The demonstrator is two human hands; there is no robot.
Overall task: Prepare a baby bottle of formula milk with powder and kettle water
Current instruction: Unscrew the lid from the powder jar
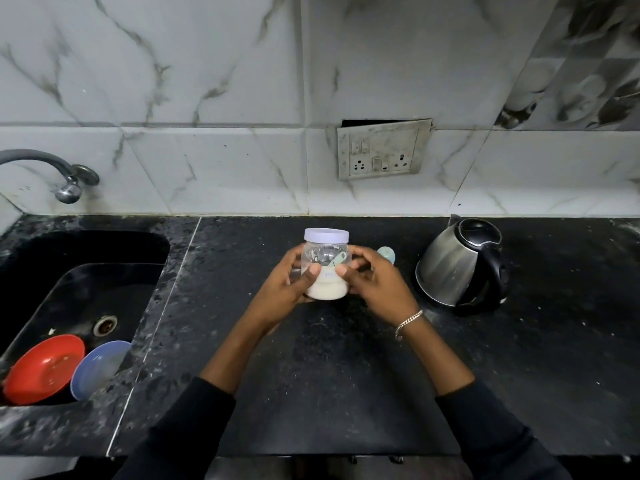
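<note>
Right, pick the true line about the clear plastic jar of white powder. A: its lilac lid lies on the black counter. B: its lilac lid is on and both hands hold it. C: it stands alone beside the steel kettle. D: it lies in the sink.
B: the lilac lid sits on the clear plastic jar, and the left hand and right hand both grip its sides.

No legible text anywhere; faint bluish print on jar (326, 287) too blurred to read.
</note>
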